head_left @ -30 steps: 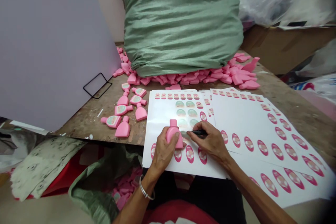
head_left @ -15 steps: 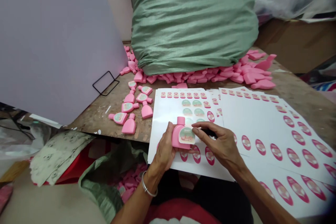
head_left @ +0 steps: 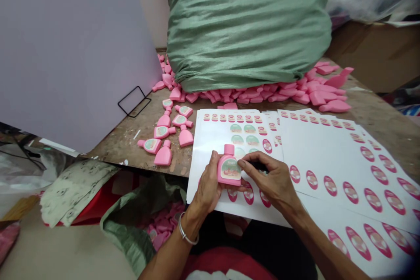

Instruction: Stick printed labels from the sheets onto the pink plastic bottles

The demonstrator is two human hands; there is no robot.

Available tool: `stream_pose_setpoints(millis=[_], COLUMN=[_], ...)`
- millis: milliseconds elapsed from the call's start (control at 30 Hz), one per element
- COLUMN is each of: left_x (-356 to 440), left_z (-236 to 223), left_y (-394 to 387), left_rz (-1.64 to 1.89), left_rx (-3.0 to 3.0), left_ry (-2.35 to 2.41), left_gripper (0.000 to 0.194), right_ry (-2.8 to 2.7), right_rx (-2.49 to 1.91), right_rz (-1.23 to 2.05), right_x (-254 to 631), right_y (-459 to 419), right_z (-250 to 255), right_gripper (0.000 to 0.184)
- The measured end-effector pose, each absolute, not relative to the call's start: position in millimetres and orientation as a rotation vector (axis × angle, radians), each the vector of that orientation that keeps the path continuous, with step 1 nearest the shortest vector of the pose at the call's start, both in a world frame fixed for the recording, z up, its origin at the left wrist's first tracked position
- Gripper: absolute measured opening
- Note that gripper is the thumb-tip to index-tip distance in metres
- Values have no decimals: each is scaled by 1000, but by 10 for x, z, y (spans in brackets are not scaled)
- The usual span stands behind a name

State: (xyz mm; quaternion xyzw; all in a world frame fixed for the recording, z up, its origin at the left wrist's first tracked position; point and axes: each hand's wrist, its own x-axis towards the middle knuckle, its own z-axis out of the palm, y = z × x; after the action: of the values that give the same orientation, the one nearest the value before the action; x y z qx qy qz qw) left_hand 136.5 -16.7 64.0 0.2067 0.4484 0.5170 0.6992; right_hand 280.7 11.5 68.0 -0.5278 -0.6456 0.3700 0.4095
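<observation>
My left hand [head_left: 209, 183] is closed around a small pink toy bottle [head_left: 229, 148], held upright above a white sticker sheet [head_left: 210, 140]. On the bottle's front lies a green and cream sticker [head_left: 229, 169], roughly centred. My right hand [head_left: 274, 177] pinches this sticker's right edge between thumb and index finger. Under its curled fingers is a dark patch I cannot make out. The sheet below carries green stickers and pink oval ones. Left of it on the table lie several pink bottles [head_left: 163, 155], some with the same green sticker on them.
A big green sack [head_left: 249, 26] rests on the table behind a heap of pink bottles [head_left: 328, 96]. More sticker sheets [head_left: 321, 148] overlap on the right. A black wire stand [head_left: 134, 101] is by the pale panel [head_left: 72, 52]. Below the edge hangs an open green bag [head_left: 124, 232] of bottles.
The sticker has moved left from overhanging the bottle's right side to its front face. My right fingers came along at its edge. The whole view has shifted slightly.
</observation>
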Motion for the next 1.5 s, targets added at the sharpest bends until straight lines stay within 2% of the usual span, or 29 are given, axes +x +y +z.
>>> stream_pose_setpoints(millis=[233,467,600,833,900,1000,1100,1200,1300,1367,1500], left_x=[1374,1346,1339,1298,1311,1368,1378,1239,959,742,391], left_z=[619,665,673,669,700,776,844,863,803,713,521], left_y=[-155,-193,-216,-252,-259,-292,-366,-411,-317,-172,102], left_rz=[1170,1121,1087,1073,1048,976,899,903,1006,1126,1278], left_rx=[480,675,758,755,761,788,768,769,950,1086,1357], left_ry=[993,935,920,877,873,852,793,772,1083,1456,2033], left_gripper=[54,40,40,38,36,34,39,37,33,40,76], right_ry=[-1609,-1590,-1604,-1754,-1685,-1694,-1678,-1592,-1684,-1838,-2012], right_rx=[-1344,-1338,-1338,-1473,-1451,-1329,-1312,-1406,-1425,-1471,-1707], right_rz=[941,965,938,578,660,992,1188,1106,870,681,429], right_x=[2810,2811,2806,2980,2979,2892,2858,2972,3093,3086,2873], right_y=[120,117,112,214,235,245,310,498,861,1208,2014], right_z=[660,699,694,673,688,684,642,636,661,650,545], right_gripper=[28,28,29,28,35,50,46,43,44,42,32])
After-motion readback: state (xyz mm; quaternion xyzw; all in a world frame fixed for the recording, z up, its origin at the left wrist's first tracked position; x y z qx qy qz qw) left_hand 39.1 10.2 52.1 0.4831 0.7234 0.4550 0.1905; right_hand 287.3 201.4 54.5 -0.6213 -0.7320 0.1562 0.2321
